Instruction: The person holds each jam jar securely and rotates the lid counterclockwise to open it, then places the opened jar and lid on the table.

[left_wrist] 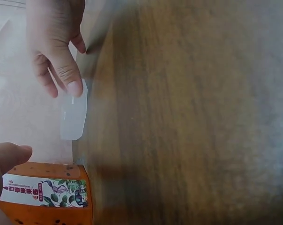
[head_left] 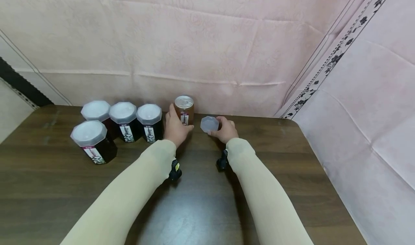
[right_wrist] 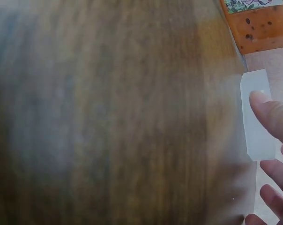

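Left hand (head_left: 175,128) gripped orange jar (head_left: 184,110), dark specks inside; right hand (head_left: 227,130) pinched clear lid (head_left: 209,124) at its 4 o'clock. Four capped dark jars (head_left: 123,114) sat around 9 o'clock.

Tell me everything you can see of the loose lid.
The loose lid is a translucent, whitish, straight-sided piece with angled corners, apparently plastic. Its broad face shows to the head camera. It is off any jar, right of and apart from the metal-topped orange jar. The right grip pinches it near its right side, thumb against it. Whether it touches the table is unclear.
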`<act>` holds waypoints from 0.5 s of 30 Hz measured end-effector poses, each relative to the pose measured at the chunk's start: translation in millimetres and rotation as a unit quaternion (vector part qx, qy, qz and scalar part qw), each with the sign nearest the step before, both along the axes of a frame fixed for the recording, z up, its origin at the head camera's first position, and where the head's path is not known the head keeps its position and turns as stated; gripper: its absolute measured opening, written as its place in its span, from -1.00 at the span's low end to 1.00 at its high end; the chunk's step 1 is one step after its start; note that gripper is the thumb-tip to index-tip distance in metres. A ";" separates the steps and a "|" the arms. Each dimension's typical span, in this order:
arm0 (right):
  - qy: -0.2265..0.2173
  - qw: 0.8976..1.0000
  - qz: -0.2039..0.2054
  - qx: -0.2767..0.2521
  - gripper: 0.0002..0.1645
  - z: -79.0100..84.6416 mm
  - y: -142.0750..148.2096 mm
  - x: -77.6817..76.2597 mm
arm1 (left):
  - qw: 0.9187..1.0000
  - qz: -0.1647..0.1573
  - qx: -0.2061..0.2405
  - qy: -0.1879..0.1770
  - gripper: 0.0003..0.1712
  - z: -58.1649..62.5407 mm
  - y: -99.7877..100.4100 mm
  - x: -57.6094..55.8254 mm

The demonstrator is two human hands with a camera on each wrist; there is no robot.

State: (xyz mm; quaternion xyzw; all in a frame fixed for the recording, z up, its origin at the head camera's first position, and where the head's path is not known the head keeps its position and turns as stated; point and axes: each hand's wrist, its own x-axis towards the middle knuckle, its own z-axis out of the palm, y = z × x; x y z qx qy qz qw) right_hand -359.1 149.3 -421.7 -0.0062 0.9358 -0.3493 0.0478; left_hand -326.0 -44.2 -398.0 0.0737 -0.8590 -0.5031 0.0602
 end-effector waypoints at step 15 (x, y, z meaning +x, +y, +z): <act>0.058 0.998 0.034 -0.001 -0.14 22.2 0.9 20.1 | 1.000 -0.006 0.005 0.004 0.18 -0.4 -2.8 19.4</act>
